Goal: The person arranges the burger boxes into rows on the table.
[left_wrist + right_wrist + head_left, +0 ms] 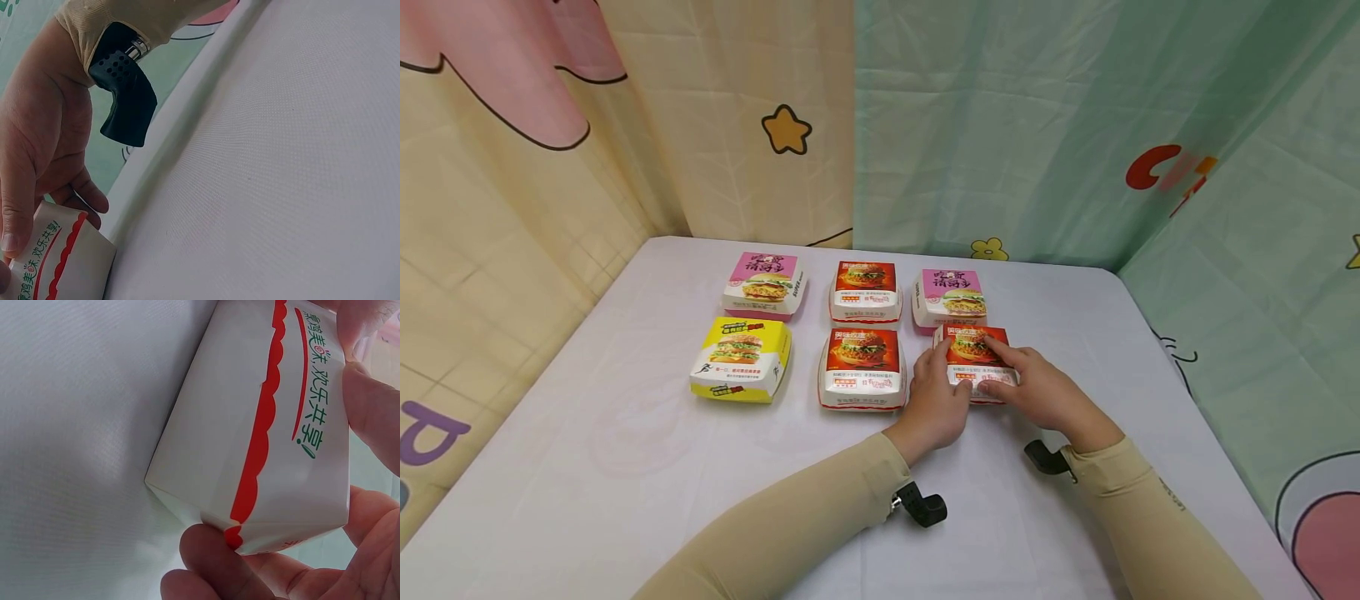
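**Both hands on the front-right burger box**

The red burger box (976,360) sits flat on the tabletop (625,467), lid up, at the right end of the near row. Its printed front wall faces the person. It looks roughly square from above, so no long axis can be told; its edges run slightly askew to the neighbouring boxes.

The left hand (936,398) holds the box's left side with curled fingers. The right hand (1037,390) lies over the lid and right side, its fingers and thumb wrapped about a corner, as the right wrist view shows.

Five other boxes stand around it: a second red box (862,367) just to its left, a yellow box (742,358) further left, and behind them a pink box (765,283), a red box (866,291) and another pink box (951,296).

The tabletop is covered in a white cloth. Cartoon-printed curtains enclose it, cream (512,208) on the left, green (1037,125) at the back and right.
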`<state>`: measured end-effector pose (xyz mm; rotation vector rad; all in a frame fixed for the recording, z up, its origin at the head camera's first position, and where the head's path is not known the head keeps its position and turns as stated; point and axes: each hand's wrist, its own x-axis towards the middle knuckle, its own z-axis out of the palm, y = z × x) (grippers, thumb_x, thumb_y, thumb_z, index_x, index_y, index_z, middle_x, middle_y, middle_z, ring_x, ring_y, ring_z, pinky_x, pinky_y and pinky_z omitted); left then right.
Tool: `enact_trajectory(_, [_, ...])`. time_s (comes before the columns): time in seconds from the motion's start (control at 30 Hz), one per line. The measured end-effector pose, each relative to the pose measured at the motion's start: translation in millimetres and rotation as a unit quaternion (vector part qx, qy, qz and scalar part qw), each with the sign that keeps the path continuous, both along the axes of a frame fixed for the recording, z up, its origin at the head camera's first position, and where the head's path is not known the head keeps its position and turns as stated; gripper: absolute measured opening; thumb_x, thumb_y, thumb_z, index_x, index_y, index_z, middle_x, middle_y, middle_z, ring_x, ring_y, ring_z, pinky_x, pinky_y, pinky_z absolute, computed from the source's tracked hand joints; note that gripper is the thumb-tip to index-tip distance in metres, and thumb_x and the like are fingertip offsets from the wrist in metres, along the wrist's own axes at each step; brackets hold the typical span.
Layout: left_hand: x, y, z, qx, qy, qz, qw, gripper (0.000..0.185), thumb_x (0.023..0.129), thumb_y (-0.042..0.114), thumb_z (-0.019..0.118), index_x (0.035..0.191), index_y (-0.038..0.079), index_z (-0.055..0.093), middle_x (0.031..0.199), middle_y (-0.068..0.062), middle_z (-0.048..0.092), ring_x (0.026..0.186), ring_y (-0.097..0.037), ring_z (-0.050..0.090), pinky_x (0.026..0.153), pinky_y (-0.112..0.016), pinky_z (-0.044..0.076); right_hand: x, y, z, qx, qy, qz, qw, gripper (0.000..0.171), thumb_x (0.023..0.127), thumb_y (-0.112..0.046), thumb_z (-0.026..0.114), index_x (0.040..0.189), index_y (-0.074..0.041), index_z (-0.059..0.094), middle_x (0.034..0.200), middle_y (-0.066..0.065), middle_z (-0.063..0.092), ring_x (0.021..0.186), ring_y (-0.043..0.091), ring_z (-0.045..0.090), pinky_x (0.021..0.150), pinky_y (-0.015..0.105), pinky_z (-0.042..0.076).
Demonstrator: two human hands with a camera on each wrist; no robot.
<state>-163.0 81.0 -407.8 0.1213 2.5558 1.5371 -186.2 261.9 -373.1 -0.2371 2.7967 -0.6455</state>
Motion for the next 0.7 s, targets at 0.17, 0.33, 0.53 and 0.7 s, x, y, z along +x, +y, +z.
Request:
enact_trajectory(0.17, [0.1, -0.2, -0.5, -0.001, 0.002, -0.001, 1.0000, 0.070, 0.107, 0.027, 0.056, 0.168, 0.020, 0.022, 0.170, -0.017, 0.023, 0.149, -0.040, 0.036, 0.123, -0.061, 0.034, -0.2, 0.2, -0.7, 0.001, 0.003, 0.001, 1.000, 0.085, 0.098, -0.049, 0.071, 0.167, -0.024, 0.031, 0.151, 0.033, 0.046, 0.126, 0.044, 0.058, 0.100, 0.060, 0.055])
enact_trajectory(0.33, [0.1, -0.3, -0.8, 0.000, 0.002, -0.002, 1.0000, 0.071, 0.107, 0.027, 0.056, 0.168, 0.019, 0.021, 0.170, -0.017, 0.022, 0.150, -0.040, 0.035, 0.123, -0.060, 0.034, -0.3, 0.2, -1.0, 0.002, 0.002, 0.001, 1.000, 0.085, 0.098, -0.049, 0.071, 0.167, -0.024, 0.030, 0.151, 0.033, 0.046, 0.125, 0.044, 0.058, 0.100, 0.059, 0.055])
enact_trajectory(0.53, [-0.3, 0.3, -1.7, -0.001, 0.003, -0.002, 1.0000, 0.071, 0.107, 0.027, 0.056, 0.168, 0.019, 0.021, 0.170, -0.017, 0.022, 0.150, -0.040, 0.035, 0.123, -0.060, 0.034, 0.2, -0.2, -0.5, 0.001, -0.002, -0.001, 1.000, 0.085, 0.098, -0.049, 0.071, 0.167, -0.024, 0.030, 0.152, 0.033, 0.046, 0.125, 0.043, 0.058, 0.100, 0.059, 0.055])
enact_trajectory(0.7, [0.5, -0.5, -0.3, 0.001, 0.004, -0.004, 1.0000, 0.071, 0.107, 0.027, 0.056, 0.168, 0.018, 0.021, 0.170, -0.018, 0.022, 0.151, -0.039, 0.034, 0.124, -0.060, 0.033, 0.4, -0.4, -0.4, 0.000, -0.004, -0.002, 1.000, 0.085, 0.098, -0.049, 0.071, 0.167, -0.024, 0.030, 0.152, 0.033, 0.045, 0.124, 0.043, 0.058, 0.099, 0.058, 0.056])
